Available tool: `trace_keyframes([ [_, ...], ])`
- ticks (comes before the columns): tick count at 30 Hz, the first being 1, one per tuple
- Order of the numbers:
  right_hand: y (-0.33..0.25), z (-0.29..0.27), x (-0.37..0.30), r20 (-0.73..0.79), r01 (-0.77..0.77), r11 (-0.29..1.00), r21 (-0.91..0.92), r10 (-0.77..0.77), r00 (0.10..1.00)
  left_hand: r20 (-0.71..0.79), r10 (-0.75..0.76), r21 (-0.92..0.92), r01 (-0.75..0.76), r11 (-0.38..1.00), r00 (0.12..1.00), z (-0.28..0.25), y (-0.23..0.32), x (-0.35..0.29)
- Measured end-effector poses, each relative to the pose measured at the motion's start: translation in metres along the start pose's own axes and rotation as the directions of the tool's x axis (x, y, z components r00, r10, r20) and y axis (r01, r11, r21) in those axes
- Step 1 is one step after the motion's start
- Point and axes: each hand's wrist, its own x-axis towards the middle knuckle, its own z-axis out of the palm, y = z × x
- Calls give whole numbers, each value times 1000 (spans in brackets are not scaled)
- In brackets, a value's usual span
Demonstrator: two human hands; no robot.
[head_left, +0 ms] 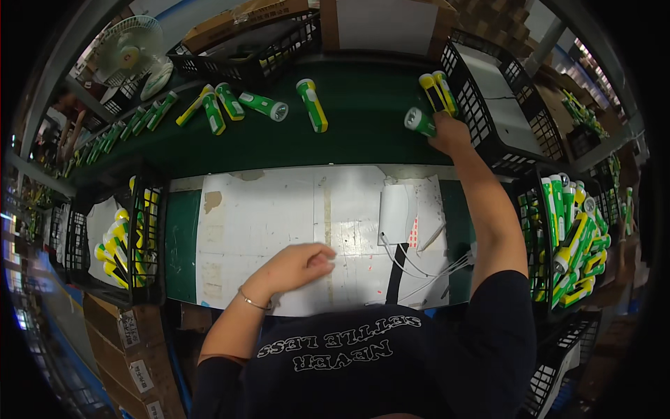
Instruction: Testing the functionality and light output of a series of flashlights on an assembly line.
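Note:
At the far right of the green belt, my right hand [450, 133] is closed around a green flashlight [419, 121]; its round clear lens points left, and my fingers hide the rest of its body. Just beyond that hand, two yellow-and-green flashlights [438, 92] lie side by side. My left hand [300, 267] hovers over the near part of the white work board [279, 216]. Its fingers are loosely curled and a little apart, with nothing visible in them. A bracelet circles the left wrist.
Several more flashlights [312, 105] lie along the belt [363, 143] toward the left. Black crates of flashlights stand left [162, 237] and right [534, 241]. Another black crate [488, 133] sits at the back right. White cables [426, 272] and a white pad [398, 213] occupy the board's right side.

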Motion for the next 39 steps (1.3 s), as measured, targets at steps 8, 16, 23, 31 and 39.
trace_keyframes([
  [8,-116,-72,-166,58,-24,699,715,-25,998,-151,179,-934,-200,297,972,49,34,97],
  [16,-133,-38,-304,221,-132,386,913,-196,955,111,-142,-978,133,160,984,68,18,59],
  [23,-104,-20,-389,785,-284,867,410,-176,594,11,-179,-975,50,216,984,58,16,40],
  [31,-112,-42,-353,263,-83,692,717,-159,952,58,-120,-977,81,198,991,66,12,50],
  [39,-130,-59,-292,-17,111,643,758,-151,988,-1,-171,-973,39,227,985,56,21,60],
])
